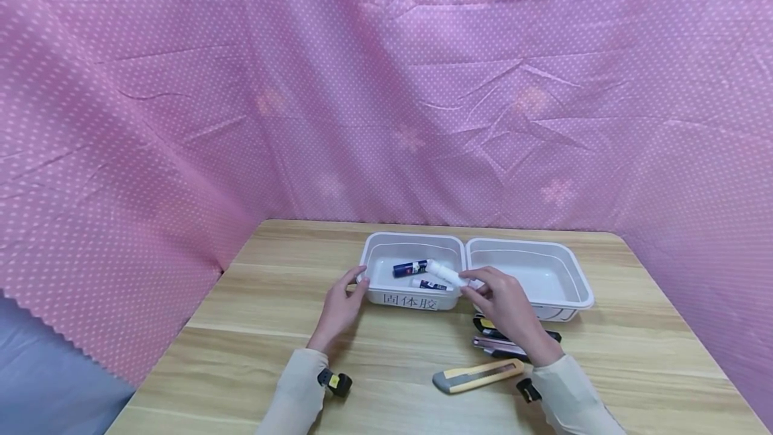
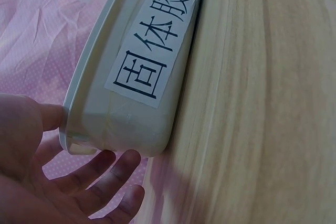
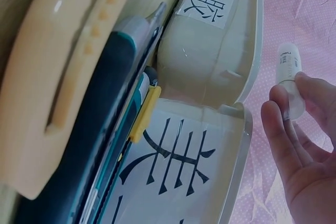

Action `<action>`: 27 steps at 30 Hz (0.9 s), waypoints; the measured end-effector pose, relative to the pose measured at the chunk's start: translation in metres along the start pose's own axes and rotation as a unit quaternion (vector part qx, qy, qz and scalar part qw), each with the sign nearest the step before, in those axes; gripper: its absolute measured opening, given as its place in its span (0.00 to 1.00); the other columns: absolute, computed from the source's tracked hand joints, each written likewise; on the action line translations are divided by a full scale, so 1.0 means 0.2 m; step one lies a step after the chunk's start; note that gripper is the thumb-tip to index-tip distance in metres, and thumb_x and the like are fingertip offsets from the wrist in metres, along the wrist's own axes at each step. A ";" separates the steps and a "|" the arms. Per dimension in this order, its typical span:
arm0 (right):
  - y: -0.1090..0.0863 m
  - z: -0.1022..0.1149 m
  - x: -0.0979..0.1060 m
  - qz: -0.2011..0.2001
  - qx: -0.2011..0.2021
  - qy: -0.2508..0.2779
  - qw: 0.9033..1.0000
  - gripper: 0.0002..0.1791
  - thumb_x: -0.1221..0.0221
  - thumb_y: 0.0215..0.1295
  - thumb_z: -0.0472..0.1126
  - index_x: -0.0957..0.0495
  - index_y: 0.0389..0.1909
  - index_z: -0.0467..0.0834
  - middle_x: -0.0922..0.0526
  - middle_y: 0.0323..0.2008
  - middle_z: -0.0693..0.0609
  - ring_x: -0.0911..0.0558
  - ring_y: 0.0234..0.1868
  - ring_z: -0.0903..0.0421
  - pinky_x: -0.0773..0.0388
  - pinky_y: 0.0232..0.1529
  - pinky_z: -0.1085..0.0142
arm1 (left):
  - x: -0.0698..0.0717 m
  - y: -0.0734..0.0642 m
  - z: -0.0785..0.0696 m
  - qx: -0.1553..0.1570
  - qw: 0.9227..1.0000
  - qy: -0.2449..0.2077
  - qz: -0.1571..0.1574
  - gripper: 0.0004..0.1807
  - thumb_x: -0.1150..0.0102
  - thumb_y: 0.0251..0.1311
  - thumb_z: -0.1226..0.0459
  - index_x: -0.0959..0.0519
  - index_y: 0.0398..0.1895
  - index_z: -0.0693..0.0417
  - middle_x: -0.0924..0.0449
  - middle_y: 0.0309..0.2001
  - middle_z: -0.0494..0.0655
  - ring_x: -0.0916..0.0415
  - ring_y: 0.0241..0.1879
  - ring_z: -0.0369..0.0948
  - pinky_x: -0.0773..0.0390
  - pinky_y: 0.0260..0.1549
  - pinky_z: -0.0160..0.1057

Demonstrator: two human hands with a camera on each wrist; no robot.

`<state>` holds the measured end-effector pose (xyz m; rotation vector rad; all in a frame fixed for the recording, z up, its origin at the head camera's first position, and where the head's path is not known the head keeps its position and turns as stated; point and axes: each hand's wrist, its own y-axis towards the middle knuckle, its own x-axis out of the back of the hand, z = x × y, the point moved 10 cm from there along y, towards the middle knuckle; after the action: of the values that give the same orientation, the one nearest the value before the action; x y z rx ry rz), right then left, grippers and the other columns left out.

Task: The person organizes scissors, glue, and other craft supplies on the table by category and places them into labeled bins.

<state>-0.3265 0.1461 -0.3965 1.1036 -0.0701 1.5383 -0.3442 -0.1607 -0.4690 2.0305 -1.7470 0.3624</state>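
My right hand [image 1: 502, 301] pinches a white glue stick [image 1: 445, 273] between thumb and fingertips, over the right part of the left white plastic bin [image 1: 386, 291]. In the right wrist view the glue stick [image 3: 288, 69] stands above the bin rim, one end between the fingers. Inside that bin lie a dark blue glue stick [image 1: 409, 268] and a smaller blue-and-white one [image 1: 430, 284]. At the bin's left front corner, my left hand [image 1: 339, 307] holds the rim; the left wrist view has its thumb [image 2: 51, 116] at the rim and fingers against the outer wall.
A second white bin [image 1: 580, 287] stands right beside the first; both have printed labels on their fronts. Before it lie several utility knives [image 1: 483, 342], partly under my right forearm. Nearer me is a yellow-and-grey utility knife [image 1: 478, 376]. Pink dotted cloth [image 1: 423, 119] hangs behind the table.
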 end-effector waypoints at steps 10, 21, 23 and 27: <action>0.00 0.00 0.01 0.001 -0.005 -0.011 1.000 0.13 0.30 0.64 0.37 0.14 0.49 0.43 0.13 0.42 0.49 0.16 0.30 0.64 0.19 0.27 0.74 | 0.00 0.00 0.01 0.003 1.000 0.001 -0.001 0.25 0.47 0.76 0.55 0.28 0.72 0.48 0.23 0.62 0.62 0.18 0.43 0.47 0.17 0.43 0.43; 0.00 -0.02 0.00 0.007 -0.023 -0.011 1.000 0.13 0.30 0.63 0.37 0.14 0.48 0.43 0.12 0.42 0.48 0.16 0.30 0.64 0.19 0.26 0.75 | 0.00 0.00 0.00 0.002 1.000 0.001 0.000 0.24 0.47 0.76 0.54 0.28 0.72 0.47 0.23 0.62 0.62 0.19 0.42 0.46 0.18 0.42 0.42; 0.00 -0.03 0.00 0.007 -0.026 -0.012 1.000 0.13 0.29 0.63 0.37 0.14 0.48 0.42 0.13 0.42 0.48 0.16 0.30 0.64 0.20 0.25 0.74 | 0.00 0.00 0.00 0.001 1.000 0.000 0.000 0.24 0.47 0.76 0.54 0.28 0.72 0.48 0.23 0.62 0.62 0.19 0.42 0.47 0.18 0.42 0.41; 0.00 -0.04 0.00 0.003 -0.028 -0.014 0.999 0.13 0.29 0.62 0.37 0.14 0.48 0.42 0.13 0.42 0.47 0.16 0.30 0.63 0.19 0.25 0.74 | 0.00 0.00 0.00 0.001 1.000 -0.003 0.000 0.24 0.47 0.76 0.55 0.28 0.72 0.48 0.23 0.62 0.63 0.18 0.43 0.48 0.18 0.41 0.41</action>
<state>-0.3305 0.1505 -0.4002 1.0808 -0.1359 1.5183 -0.3445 -0.1606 -0.4695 2.0347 -1.7513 0.3586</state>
